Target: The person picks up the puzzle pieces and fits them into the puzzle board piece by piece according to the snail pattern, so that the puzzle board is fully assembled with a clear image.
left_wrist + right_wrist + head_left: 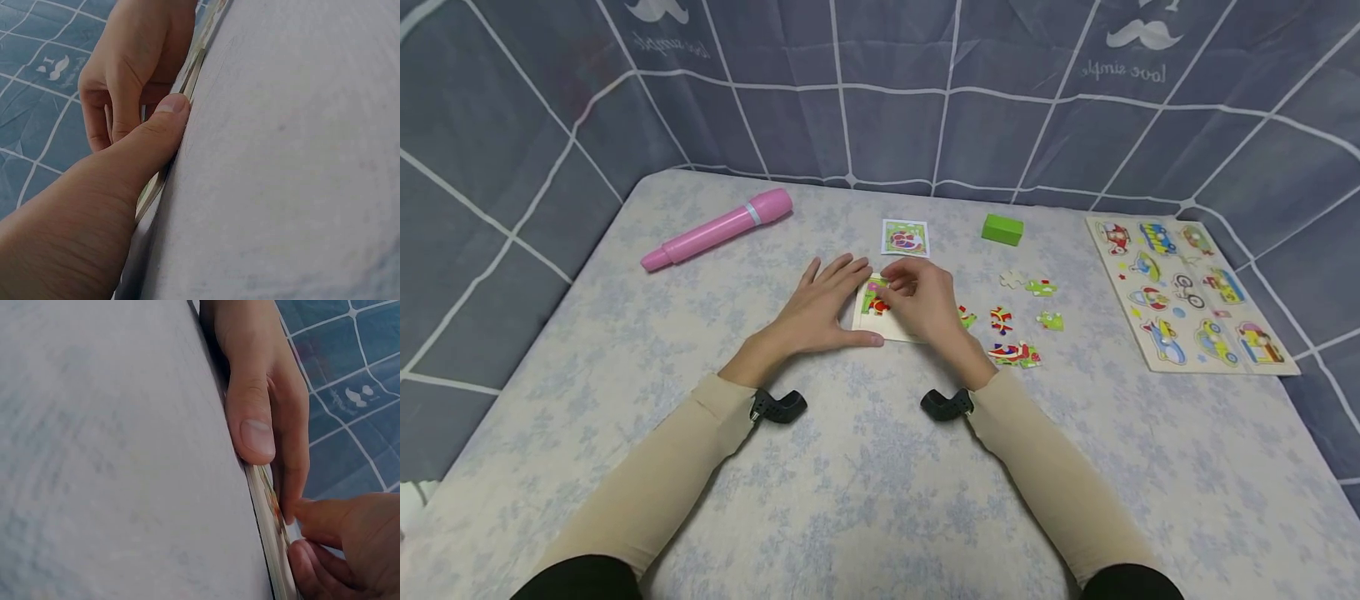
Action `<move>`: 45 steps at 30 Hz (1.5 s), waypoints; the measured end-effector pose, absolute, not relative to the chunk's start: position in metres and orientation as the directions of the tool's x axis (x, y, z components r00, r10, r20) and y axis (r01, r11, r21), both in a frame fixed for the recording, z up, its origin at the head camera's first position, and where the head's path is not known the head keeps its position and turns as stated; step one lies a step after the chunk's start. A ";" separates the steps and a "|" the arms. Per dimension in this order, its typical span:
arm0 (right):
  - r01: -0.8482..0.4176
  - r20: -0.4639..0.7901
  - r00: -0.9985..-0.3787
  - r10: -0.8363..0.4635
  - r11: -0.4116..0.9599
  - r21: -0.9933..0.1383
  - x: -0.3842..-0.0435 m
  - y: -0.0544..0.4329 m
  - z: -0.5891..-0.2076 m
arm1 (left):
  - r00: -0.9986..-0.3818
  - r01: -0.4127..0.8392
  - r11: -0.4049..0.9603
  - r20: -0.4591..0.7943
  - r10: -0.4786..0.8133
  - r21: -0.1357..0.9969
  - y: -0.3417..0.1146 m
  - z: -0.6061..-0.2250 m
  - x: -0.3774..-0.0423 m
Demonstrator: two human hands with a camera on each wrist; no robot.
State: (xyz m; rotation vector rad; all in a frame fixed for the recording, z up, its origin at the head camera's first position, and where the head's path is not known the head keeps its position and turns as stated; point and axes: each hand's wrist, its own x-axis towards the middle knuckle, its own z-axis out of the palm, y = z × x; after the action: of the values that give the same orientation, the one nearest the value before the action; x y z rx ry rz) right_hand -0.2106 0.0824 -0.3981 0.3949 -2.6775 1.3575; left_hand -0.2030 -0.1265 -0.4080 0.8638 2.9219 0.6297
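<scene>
A small pale puzzle tray [900,332] lies on the table with a few pieces [877,305] in its left part, showing green and red. My left hand [820,312] rests at the tray's left side, fingers extended, its thumb [172,106] along the near edge. Bent over the tray, my right hand [928,304] has its thumb and fingertips close over the pieces at the upper left; I cannot tell whether a piece is between them. Loose jigsaw pieces [1001,320] lie right of the tray, some partly behind the right hand.
Behind the tray is a picture card [906,239], with a green block [1002,229] to its right. A pink marker-shaped stick [715,232] lies at the back left. On the far right is a wooden vehicle puzzle board [1187,296]. A grey-blue curtain [895,133] borders the table.
</scene>
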 end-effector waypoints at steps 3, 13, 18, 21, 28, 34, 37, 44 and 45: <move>-0.312 0.227 -0.950 -0.216 0.584 -0.750 -0.209 0.082 -0.399 | -0.845 0.516 0.765 0.080 0.529 0.385 -0.126 -0.408 -0.203; -0.360 0.267 -0.933 -0.241 0.613 -0.704 -0.206 0.077 -0.400 | -0.844 0.515 0.763 0.076 0.530 0.390 -0.126 -0.407 -0.205; -0.359 0.204 -0.930 -0.305 0.644 -0.676 -0.206 0.084 -0.392 | -0.842 0.519 0.757 0.085 0.533 0.397 -0.125 -0.408 -0.205; -0.372 0.156 -0.918 -0.366 0.653 -0.659 -0.204 0.088 -0.384 | -0.843 0.517 0.753 0.088 0.531 0.406 -0.124 -0.408 -0.205; -0.372 0.168 -0.920 -0.355 0.650 -0.662 -0.200 0.084 -0.383 | -0.845 0.511 0.753 0.082 0.528 0.414 -0.122 -0.405 -0.205; -0.396 0.228 -0.916 -0.329 0.655 -0.644 -0.199 0.081 -0.388 | -0.844 0.511 0.755 0.076 0.530 0.411 -0.123 -0.405 -0.206; -0.423 0.245 -0.904 -0.350 0.646 -0.636 -0.200 0.081 -0.389 | -0.846 0.510 0.758 0.078 0.527 0.406 -0.124 -0.406 -0.205; -0.432 0.229 -0.896 -0.381 0.627 -0.648 -0.203 0.082 -0.388 | -0.854 0.499 0.765 0.082 0.514 0.407 -0.125 -0.408 -0.205; -0.420 0.221 -0.900 -0.375 0.616 -0.666 -0.204 0.084 -0.386 | -0.855 0.497 0.766 0.082 0.512 0.408 -0.125 -0.408 -0.205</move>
State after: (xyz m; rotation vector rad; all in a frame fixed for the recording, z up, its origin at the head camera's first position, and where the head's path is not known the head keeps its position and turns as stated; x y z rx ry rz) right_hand -0.2038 0.0838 -0.3862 0.6827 -2.7703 1.1664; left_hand -0.2049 -0.1252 -0.4079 0.8349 2.9200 0.6597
